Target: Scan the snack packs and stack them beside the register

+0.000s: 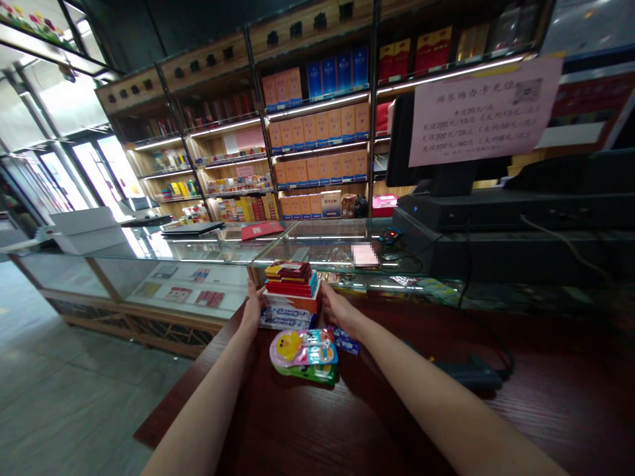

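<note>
A small stack of boxes and flat packets (292, 284) stands on the dark red wooden counter (278, 423). Red and yellow packets lie on top of it, over an orange-and-white box (297, 303). My left hand (253, 307) is against the stack's left side, and my right hand (341, 311) presses its right side; the fingertips are partly hidden. In front of the stack lie blue-and-white wrapped packs (286, 317). Nearer to me is a pink-and-blue pouch with a yellow duck (302, 346), overlapping a green pouch (305, 373). Purple packets (346, 341) lie by my right wrist.
A black barcode scanner (469, 374) lies to the right, its cable running behind. Beyond stand glass display cases (173, 291) and a monitor (401, 145) with a pink paper sign (483, 112). Shelves of boxed goods (322, 129) line the back wall.
</note>
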The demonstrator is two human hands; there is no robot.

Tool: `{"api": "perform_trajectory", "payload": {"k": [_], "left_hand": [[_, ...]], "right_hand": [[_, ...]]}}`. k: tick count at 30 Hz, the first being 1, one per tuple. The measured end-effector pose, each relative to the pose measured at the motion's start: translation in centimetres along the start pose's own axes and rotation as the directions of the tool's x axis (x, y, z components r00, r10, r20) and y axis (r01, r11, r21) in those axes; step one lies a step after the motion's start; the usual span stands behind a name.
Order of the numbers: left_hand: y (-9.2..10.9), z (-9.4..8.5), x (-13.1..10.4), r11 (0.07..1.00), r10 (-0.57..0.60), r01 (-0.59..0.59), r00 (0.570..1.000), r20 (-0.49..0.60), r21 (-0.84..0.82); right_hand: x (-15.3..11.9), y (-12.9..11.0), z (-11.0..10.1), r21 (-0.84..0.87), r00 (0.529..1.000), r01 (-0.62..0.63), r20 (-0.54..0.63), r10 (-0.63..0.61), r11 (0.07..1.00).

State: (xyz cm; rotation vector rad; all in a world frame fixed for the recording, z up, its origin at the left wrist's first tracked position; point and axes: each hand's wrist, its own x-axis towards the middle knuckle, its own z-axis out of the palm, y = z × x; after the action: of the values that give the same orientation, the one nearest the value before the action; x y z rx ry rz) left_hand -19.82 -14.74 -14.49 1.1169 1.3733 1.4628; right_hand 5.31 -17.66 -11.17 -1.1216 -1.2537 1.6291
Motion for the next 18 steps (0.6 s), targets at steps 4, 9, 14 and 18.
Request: {"api": "perform_trajectory", "payload": {"k": [4,9,14,18], "left_hand": [[0.3,0.0,-0.1,0.999,-0.033,0.033,0.999,0.025,-0.010],[0.6,-0.1,-0.1,0.998,-0.065,0.065,0.997,0.041,0.008],[0.6,0.1,0.0,0.995,-0.089,0.086,0.994,0.068,0.051],[0.6,0.9,0.0,0.993,-0.084,0.074,0.991,0.100,0.095]], "right_hand": [[-0.3,-0.3,0.2,-0.045,0.999,0.017,0.047,-0.014,0.999],[0.1,-0.2,-0.4,-0.109,0.992,0.116,0.065,-0.109,0.987],[0.0,-0.1,-1.9,-0.119,0.995,0.098,0.035,-0.094,0.988],[-1.0,-0.4,-3.3,-0.083,0.993,0.114,0.052,-0.110,0.990]]}}
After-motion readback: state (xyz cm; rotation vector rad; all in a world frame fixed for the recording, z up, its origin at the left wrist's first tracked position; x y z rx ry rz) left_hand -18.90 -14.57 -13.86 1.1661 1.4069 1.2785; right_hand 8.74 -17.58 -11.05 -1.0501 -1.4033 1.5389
